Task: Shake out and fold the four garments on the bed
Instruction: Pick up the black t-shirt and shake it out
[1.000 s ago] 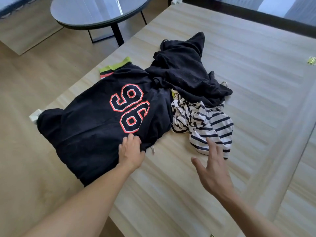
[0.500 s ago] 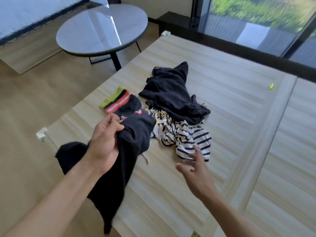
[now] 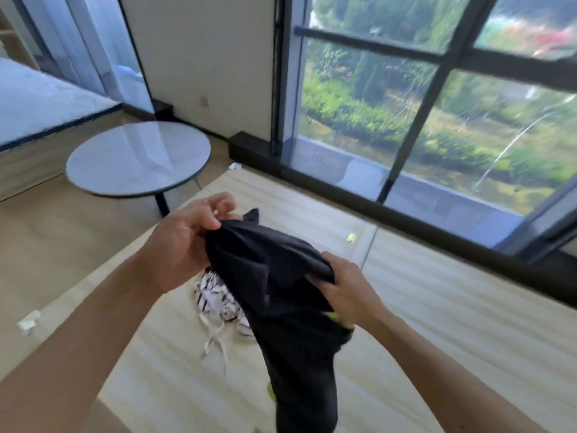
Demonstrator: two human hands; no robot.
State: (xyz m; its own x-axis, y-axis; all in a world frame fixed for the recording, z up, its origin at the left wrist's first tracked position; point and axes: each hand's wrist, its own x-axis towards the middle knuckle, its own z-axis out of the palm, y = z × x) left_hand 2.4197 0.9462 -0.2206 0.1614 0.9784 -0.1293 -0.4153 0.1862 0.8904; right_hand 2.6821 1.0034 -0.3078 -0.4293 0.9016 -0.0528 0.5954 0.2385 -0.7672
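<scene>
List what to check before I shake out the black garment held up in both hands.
1. Left hand grips the black garment at its upper edge: ok.
2. Right hand grips the same garment: ok.
3. Fabric spread flat between the hands: not ok, it is bunched.
4. Lower end lifted off the bed: cannot tell, it runs out of frame.
5. Striped garment lies on the bed, in neither hand: ok.
6. Round table stands apart from the held garment: ok, likely room to shake.
</scene>
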